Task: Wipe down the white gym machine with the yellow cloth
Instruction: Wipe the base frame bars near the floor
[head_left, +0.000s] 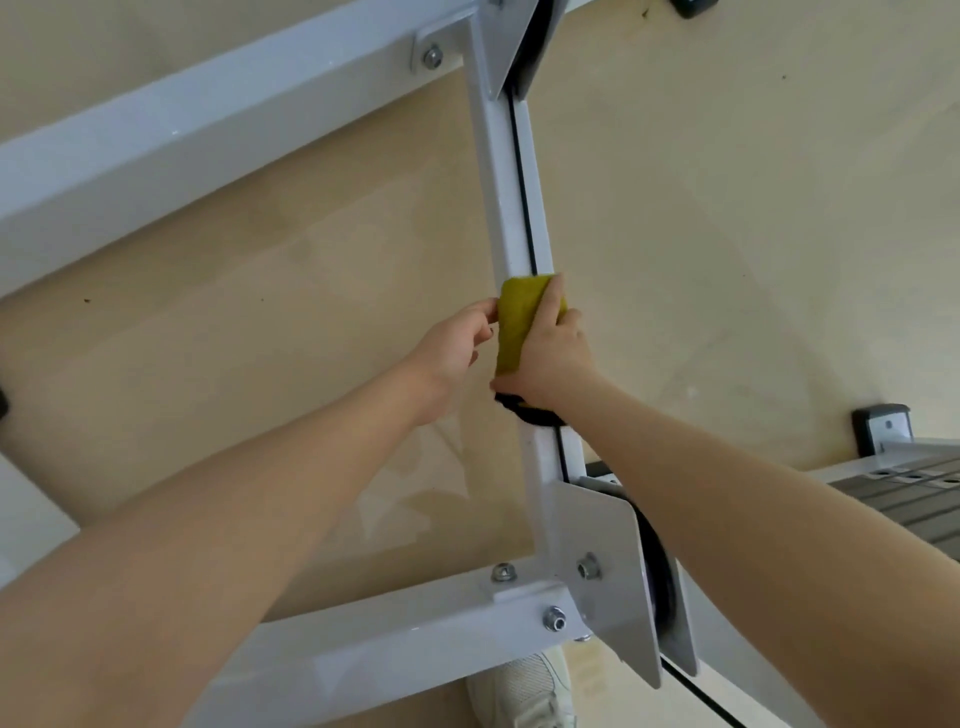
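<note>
Reaching forward from the bottom corners of the view, two bare forearms meet at the middle of a white gym machine (511, 208). Nearest the camera, a white shoe (524, 691) shows at the bottom edge, under the machine's lower crossbar (395, 639), which is fixed with bolts to a white bracket plate (608, 561) covering a black pulley wheel (662, 587).

Farther along, the machine's upright post rises from that bracket. The right hand (550, 358) presses a yellow cloth (519, 322) against the post, fingers curled over the cloth's right side and thumb underneath, so the cloth is gripped and wrapped on the post's front face. Just below this hand a black strap (530, 413) loops round the post. The left hand (457, 343) sits on the post's left side, its fingertips pinching the cloth's left edge, the other fingers loosely bent.

Beyond the hands, the post continues to a long white beam (208, 130) slanting across the upper left, joined by a bolted plate. Behind everything lies a beige floor (727, 234). At the right edge, part of a grey ribbed platform (914, 499) is visible.
</note>
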